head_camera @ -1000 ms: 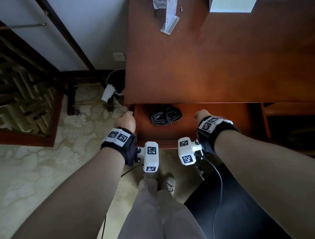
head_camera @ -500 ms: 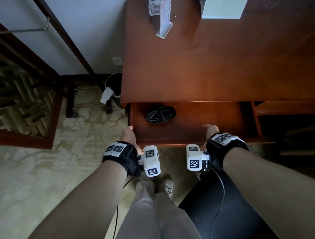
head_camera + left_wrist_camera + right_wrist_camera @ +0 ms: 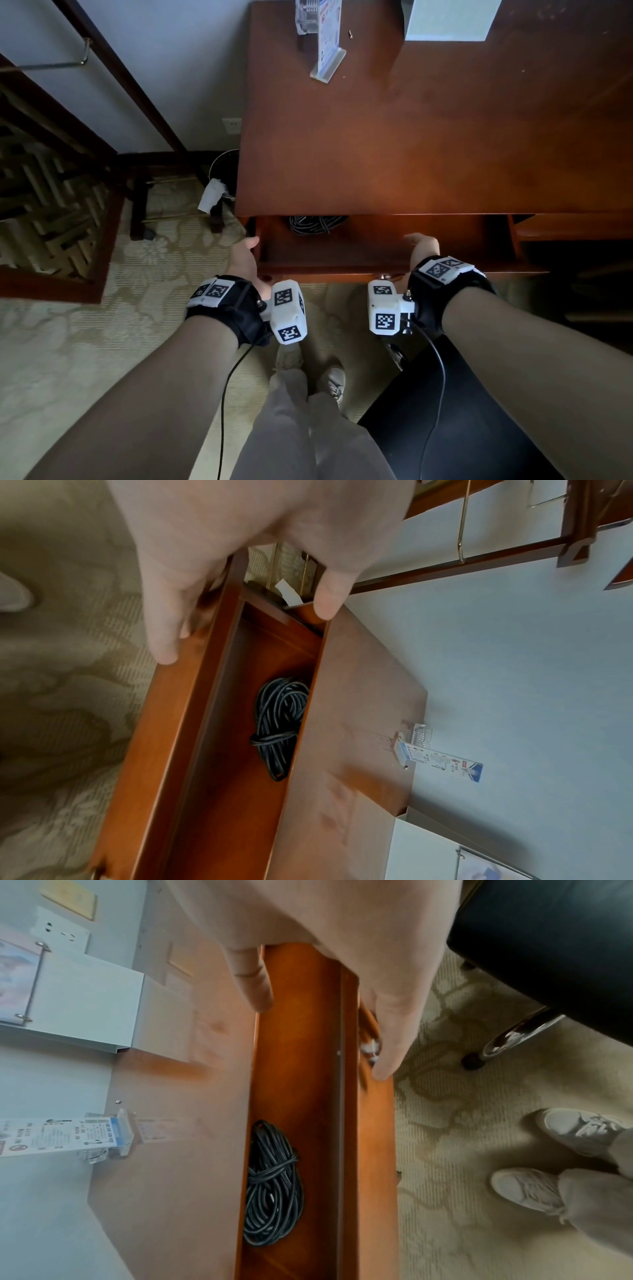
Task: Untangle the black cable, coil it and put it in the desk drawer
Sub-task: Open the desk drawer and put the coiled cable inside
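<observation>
The black cable (image 3: 317, 224) lies coiled and tied round its middle inside the open desk drawer (image 3: 335, 269), at the drawer's left; the desktop edge hides its far half. The coil (image 3: 279, 723) shows whole in the left wrist view, and the coil (image 3: 270, 1185) shows again in the right wrist view. My left hand (image 3: 245, 255) is at the drawer's left front corner, its fingers (image 3: 164, 631) flat on the outer face. My right hand (image 3: 423, 248) rests on the front panel further right, fingers (image 3: 390, 1042) straight along the outside, thumb (image 3: 253, 988) over the inside.
On the desktop (image 3: 411, 137) stand a clear sign holder (image 3: 325, 41) and a white binder (image 3: 448, 20). A waste bin (image 3: 224, 171) sits on the carpet left of the desk. A black chair (image 3: 462, 411) is behind my right arm. My feet (image 3: 329, 377) are below the drawer.
Both hands drew back from the drawer's inside to its front panel. The drawer has since slid partly in, so the desktop now covers half of the coil.
</observation>
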